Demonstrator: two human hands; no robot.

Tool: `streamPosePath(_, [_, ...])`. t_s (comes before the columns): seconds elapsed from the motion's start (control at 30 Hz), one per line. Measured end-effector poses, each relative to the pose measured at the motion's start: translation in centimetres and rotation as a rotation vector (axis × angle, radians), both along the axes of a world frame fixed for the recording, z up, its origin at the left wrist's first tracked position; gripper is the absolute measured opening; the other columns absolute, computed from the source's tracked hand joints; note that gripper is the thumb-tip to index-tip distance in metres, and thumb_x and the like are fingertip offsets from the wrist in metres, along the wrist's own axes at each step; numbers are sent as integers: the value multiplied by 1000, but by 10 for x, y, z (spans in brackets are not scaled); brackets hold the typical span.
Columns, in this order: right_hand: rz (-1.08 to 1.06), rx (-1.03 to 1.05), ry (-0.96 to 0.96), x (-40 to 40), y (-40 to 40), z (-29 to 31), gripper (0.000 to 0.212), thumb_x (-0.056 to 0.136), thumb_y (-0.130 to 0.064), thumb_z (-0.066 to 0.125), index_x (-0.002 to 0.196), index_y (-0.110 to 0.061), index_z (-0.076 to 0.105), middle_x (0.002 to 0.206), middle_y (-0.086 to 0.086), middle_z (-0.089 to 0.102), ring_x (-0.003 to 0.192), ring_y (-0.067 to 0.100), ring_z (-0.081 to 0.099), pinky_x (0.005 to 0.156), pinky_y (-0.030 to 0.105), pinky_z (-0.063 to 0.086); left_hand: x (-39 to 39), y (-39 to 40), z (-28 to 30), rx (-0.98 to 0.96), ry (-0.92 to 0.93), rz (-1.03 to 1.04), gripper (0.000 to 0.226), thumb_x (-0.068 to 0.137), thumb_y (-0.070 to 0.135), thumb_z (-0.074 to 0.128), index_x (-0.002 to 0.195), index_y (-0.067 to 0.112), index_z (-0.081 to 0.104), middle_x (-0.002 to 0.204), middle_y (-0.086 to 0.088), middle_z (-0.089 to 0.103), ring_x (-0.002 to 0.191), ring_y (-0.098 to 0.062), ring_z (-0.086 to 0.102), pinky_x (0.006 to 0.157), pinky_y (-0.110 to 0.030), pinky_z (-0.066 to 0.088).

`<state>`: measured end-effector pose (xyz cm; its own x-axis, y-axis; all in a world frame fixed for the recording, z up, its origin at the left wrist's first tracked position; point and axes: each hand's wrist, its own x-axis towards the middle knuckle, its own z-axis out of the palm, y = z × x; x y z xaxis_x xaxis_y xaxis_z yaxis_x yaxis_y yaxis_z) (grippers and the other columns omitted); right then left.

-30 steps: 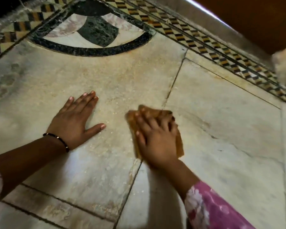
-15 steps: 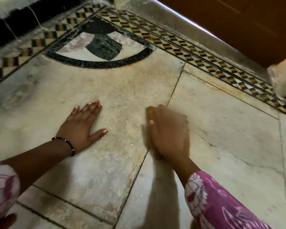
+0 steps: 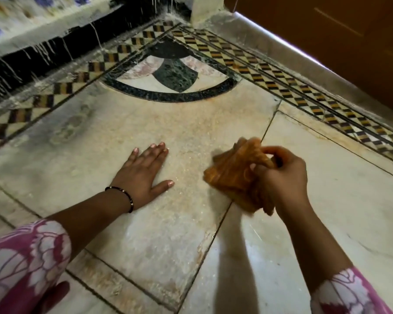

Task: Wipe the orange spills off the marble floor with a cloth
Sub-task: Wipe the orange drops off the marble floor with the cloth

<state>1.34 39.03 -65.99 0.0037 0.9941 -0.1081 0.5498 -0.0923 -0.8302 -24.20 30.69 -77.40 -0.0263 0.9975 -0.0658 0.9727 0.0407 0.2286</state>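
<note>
Moved: right hand (image 3: 284, 177) has lifted the cloth (image 3: 234, 180) off the marble floor (image 3: 327, 200), bunched in its grip | left hand (image 3: 143, 173) flat, open | likely refolding; orange film (image 3: 191, 132) remains.

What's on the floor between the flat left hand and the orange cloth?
Head view: only bare marble floor with faint orange grit between left hand and bunched orange cloth; no objects.
</note>
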Motion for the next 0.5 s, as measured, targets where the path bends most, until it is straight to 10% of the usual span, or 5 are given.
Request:
streamPosePath(0.2, [612,125,-286,-46,-46,6,28,79,-27,70,106,-34,66,105,-15,62,96,12,59,83,26,48,0,1,0,-5,-1,3,89,75,71,7,149,21,4,156,4,-3,144,-13,0,116,-37,-4])
streamPosePath(0.3, [566,225,-362,-55,-56,-16,41,81,-51,48,116,-34,62,116,-4,58,108,19,51,90,39,46,-5,-1,2,3,-99,26,83,76,60,6,148,19,8,157,2,2,144,-13,3,115,-32,-3])
streamPosePath(0.5, [864,223,-763,-82,-49,-84,72,85,-71,28,148,-44,5,161,-7,-5,145,34,-16,108,65,-14,-23,-17,3,96,-167,200,74,83,50,12,147,14,21,156,-2,16,141,-11,9,116,-35,2])
